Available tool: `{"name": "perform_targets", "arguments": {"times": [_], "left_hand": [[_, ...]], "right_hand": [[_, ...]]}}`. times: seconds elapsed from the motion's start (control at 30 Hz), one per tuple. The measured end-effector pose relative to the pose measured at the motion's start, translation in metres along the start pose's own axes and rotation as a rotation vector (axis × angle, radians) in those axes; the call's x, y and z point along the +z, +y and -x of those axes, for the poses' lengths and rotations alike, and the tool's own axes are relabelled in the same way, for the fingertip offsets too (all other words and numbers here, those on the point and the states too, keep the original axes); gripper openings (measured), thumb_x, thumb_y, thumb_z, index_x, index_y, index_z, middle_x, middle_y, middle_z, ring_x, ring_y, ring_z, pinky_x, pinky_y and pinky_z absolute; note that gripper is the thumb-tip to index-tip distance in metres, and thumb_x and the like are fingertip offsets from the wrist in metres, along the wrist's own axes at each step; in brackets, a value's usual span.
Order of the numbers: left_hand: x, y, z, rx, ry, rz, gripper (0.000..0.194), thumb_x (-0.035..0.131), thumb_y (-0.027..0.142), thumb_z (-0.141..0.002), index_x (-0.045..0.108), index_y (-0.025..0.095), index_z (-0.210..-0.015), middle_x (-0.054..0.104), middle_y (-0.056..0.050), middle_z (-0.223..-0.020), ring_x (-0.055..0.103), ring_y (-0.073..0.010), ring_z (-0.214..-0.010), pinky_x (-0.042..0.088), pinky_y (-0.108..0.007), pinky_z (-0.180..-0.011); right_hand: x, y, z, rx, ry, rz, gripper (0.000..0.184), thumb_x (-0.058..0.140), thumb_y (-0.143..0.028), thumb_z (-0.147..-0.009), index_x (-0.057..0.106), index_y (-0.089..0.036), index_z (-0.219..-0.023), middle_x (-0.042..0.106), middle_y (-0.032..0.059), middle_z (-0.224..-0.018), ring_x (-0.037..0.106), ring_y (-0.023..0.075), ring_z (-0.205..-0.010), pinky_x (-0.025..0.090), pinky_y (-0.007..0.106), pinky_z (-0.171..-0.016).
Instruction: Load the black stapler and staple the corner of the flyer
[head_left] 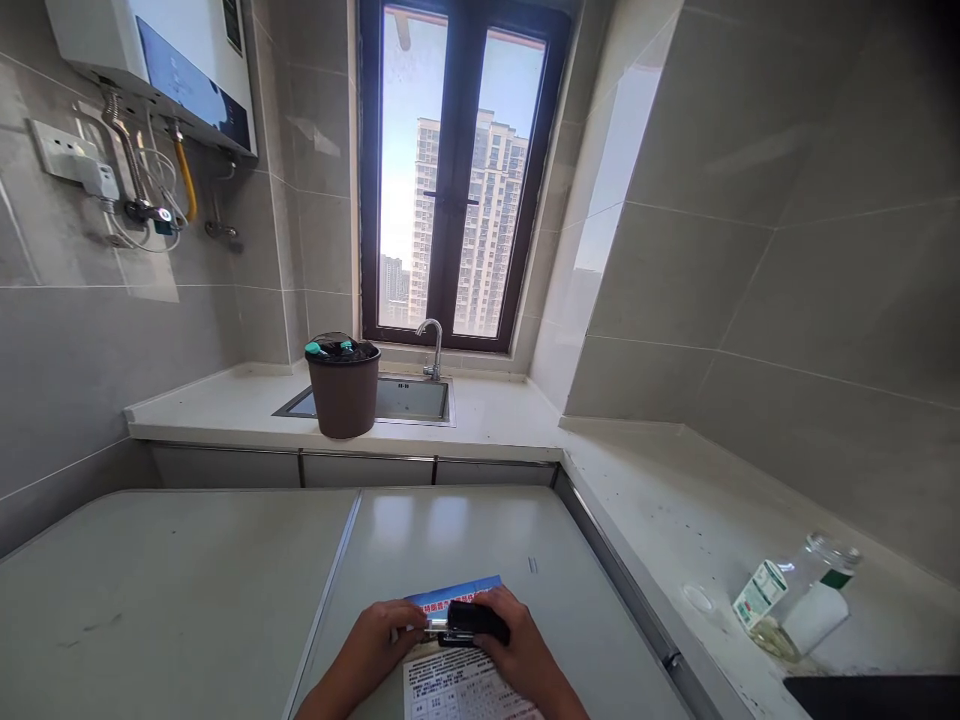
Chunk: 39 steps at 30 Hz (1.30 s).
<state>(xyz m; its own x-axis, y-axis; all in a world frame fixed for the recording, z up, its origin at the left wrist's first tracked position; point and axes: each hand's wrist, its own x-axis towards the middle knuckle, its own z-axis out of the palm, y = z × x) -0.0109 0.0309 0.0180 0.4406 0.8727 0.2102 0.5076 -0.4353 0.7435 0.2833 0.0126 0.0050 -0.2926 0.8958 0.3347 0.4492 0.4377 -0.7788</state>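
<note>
My right hand (514, 635) is wrapped round the dark body of a black stapler (469, 622). With thumb and finger closed, my left hand (386, 640) pinches the silver metal part that sticks out at the stapler's left end. Beneath the stapler lie printed papers: a sheet with a blue top and red lettering (480, 588), and a white sheet with black text and a grid (450, 688). What is inside the stapler cannot be made out. Two small thin strips that look like staples (532, 565) lie on the table beyond my right hand.
The pale table (187, 590) has a seam left of my hands. Behind it, a counter (510, 405) carries a brown bucket (343, 395) by a sink (412, 400) with a tap (433, 350). A glass jar (814, 560) and a small carton (760, 595) are at right.
</note>
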Motion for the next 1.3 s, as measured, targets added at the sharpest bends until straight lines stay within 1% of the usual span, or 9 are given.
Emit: {"name": "perform_targets", "arguments": {"times": [0.13,0.3,0.57,0.7,0.83,1.0,1.1,1.17,1.3], "left_hand": [[-0.001,0.003,0.001,-0.052,0.008,-0.024,0.018,0.062,0.028,-0.091,0.079,0.022,-0.091,0.079,-0.002,-0.091,0.069,-0.0161,-0.076,0.048,-0.023,-0.07],[-0.002,0.007,0.002,-0.027,0.019,-0.019,0.018,0.061,0.025,-0.092,0.078,0.022,-0.091,0.079,-0.002,-0.093,0.068,-0.0157,-0.077,0.048,-0.023,-0.072],[0.0,0.002,0.0,-0.033,0.005,-0.019,0.017,0.062,0.021,-0.091,0.079,0.023,-0.093,0.079,-0.001,-0.094,0.07,-0.0154,-0.079,0.048,-0.022,-0.071],[0.0,0.001,0.001,-0.015,0.001,-0.015,0.017,0.064,0.019,-0.09,0.08,0.023,-0.095,0.08,-0.001,-0.098,0.07,-0.0146,-0.077,0.049,-0.022,-0.072],[0.0,0.0,0.002,0.001,-0.006,-0.005,0.018,0.065,0.023,-0.091,0.081,0.024,-0.099,0.08,-0.003,-0.099,0.07,-0.0152,-0.078,0.051,-0.023,-0.072],[0.004,-0.007,0.002,0.074,0.028,0.035,0.02,0.063,0.027,-0.095,0.083,0.026,-0.101,0.079,-0.006,-0.115,0.073,-0.0189,-0.095,0.055,-0.024,-0.077],[0.005,-0.013,0.001,0.112,0.043,0.078,0.02,0.065,0.031,-0.096,0.084,0.025,-0.098,0.079,-0.008,-0.111,0.074,-0.0205,-0.098,0.057,-0.028,-0.088],[0.005,-0.014,0.0,0.122,0.03,0.11,0.019,0.066,0.031,-0.095,0.084,0.025,-0.096,0.08,-0.008,-0.108,0.075,-0.0206,-0.097,0.057,-0.03,-0.09],[0.007,-0.008,0.001,0.117,0.005,0.149,0.017,0.068,0.03,-0.093,0.084,0.025,-0.092,0.08,-0.007,-0.104,0.075,-0.0198,-0.092,0.058,-0.027,-0.081]], "right_hand": [[-0.001,-0.005,-0.001,-0.016,0.012,-0.015,0.041,0.072,-0.024,-0.085,0.07,-0.029,-0.126,0.07,0.0088,-0.126,0.063,0.0302,-0.121,0.05,0.046,-0.108],[-0.003,-0.012,-0.004,-0.038,-0.012,-0.028,0.042,0.07,-0.021,-0.084,0.069,-0.028,-0.126,0.071,0.0082,-0.122,0.064,0.0295,-0.117,0.05,0.045,-0.105],[-0.004,-0.014,-0.003,-0.021,-0.016,-0.033,0.042,0.067,-0.017,-0.083,0.068,-0.028,-0.124,0.07,0.0075,-0.121,0.064,0.0275,-0.115,0.051,0.041,-0.102],[-0.003,-0.012,-0.002,0.013,-0.019,-0.039,0.039,0.069,-0.02,-0.084,0.069,-0.026,-0.122,0.071,0.0082,-0.119,0.066,0.0284,-0.113,0.051,0.042,-0.101],[-0.003,-0.005,-0.002,0.036,0.016,-0.068,0.036,0.07,-0.024,-0.083,0.07,-0.026,-0.119,0.073,0.0077,-0.116,0.067,0.0288,-0.11,0.052,0.043,-0.099],[-0.008,-0.004,-0.002,0.049,0.03,-0.094,0.036,0.072,-0.031,-0.083,0.071,-0.025,-0.118,0.073,0.0079,-0.113,0.068,0.029,-0.107,0.053,0.041,-0.096],[-0.01,-0.005,-0.001,0.052,0.027,-0.093,0.037,0.072,-0.028,-0.081,0.072,-0.025,-0.118,0.074,0.0075,-0.114,0.067,0.0285,-0.107,0.053,0.04,-0.095],[-0.009,-0.005,0.0,0.074,0.027,-0.094,0.039,0.073,-0.025,-0.079,0.073,-0.025,-0.119,0.074,0.0073,-0.115,0.067,0.0286,-0.107,0.052,0.041,-0.096],[-0.005,-0.007,0.0,0.121,0.014,-0.097,0.042,0.074,-0.023,-0.075,0.073,-0.025,-0.117,0.074,0.007,-0.116,0.065,0.0296,-0.109,0.05,0.042,-0.098]]}}
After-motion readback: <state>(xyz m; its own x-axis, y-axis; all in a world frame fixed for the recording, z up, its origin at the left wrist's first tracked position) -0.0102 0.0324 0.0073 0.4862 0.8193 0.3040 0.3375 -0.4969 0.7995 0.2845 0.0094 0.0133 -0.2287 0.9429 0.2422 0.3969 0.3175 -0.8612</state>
